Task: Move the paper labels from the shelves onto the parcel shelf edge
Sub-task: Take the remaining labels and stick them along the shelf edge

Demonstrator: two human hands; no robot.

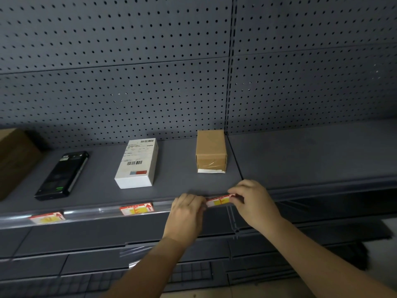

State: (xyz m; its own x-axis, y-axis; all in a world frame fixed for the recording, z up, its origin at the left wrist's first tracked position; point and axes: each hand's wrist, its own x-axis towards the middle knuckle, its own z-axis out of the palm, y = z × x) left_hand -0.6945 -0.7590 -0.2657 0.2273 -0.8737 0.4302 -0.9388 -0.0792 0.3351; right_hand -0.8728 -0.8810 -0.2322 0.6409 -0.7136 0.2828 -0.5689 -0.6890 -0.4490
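A red, white and yellow paper label [218, 201] lies along the clear strip of the parcel shelf edge [96, 211], below a small brown box [211, 150]. My left hand [187, 214] pinches its left end and my right hand [253, 203] pinches its right end. Two more labels sit in the same strip: one [137, 208] below the white parcel [137, 163], one [47, 217] below the black handheld device [62, 175].
A brown carton [15, 155] stands at the far left of the shelf. Grey pegboard [150, 72] backs the shelf. The shelf section to the right [311, 153] holds nothing. Lower grey shelves [86, 250] jut out beneath my forearms.
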